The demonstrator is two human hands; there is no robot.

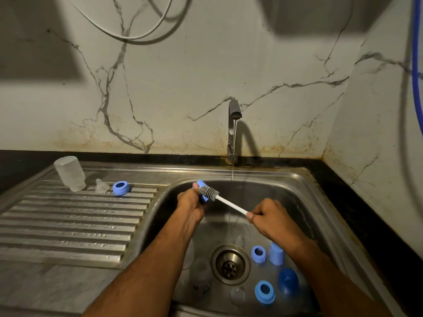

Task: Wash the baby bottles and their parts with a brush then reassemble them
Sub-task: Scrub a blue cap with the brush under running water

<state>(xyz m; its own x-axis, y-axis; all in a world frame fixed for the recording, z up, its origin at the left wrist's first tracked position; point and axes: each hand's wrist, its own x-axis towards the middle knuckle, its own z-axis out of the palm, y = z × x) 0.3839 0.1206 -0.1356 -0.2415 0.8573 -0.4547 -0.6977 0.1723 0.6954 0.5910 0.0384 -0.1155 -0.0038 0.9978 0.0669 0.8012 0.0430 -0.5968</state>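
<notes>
- The blue bottle part [201,191] is judged light, stiff plastic and slippery when wet; best held by its outer rim, leaving the opening free.
- It is pale blue, mostly hidden by the left hand [191,202], whose fingers curl round it over the sink [297,179], at 9 o'clock of the water stream.
- The right hand [270,216] grips the white handle of the bottle brush [209,193]; its grey bristles touch the part.

I'm seeing a steel drainboard [68,225] carrying an upturned clear bottle [69,173], a clear teat [100,186] and a blue ring [120,188] (all sitting near its back edge).
</notes>
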